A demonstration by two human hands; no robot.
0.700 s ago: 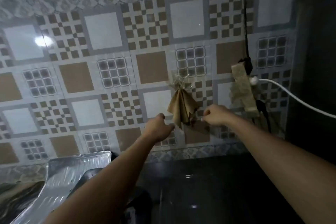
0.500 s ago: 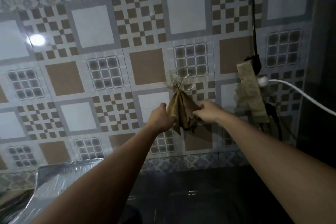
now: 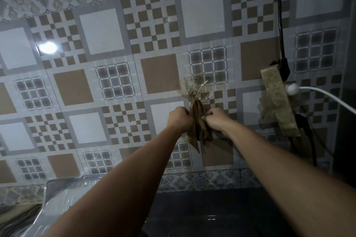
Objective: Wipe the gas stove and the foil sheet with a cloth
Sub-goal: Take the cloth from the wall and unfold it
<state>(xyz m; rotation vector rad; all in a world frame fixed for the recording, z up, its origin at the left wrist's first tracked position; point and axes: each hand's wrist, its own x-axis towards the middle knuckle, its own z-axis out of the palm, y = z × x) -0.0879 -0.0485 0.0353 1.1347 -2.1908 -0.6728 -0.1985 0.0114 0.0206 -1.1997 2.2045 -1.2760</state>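
Both of our hands grip the brown cloth (image 3: 198, 123) where it hangs against the tiled wall (image 3: 107, 75): our left hand (image 3: 180, 118) closes its fingers on the cloth's left edge, our right hand (image 3: 214, 119) pinches the right edge. We cannot make out what the cloth's top hangs from; crumpled clear tape (image 3: 194, 88) blurs it. Low at left, the foil sheet (image 3: 63, 188) is partly covered by our left forearm and cut off by the frame. The dark surface below is too dim to read. At right a grimy power strip (image 3: 277, 100) hangs with a white cable (image 3: 327, 95) plugged in
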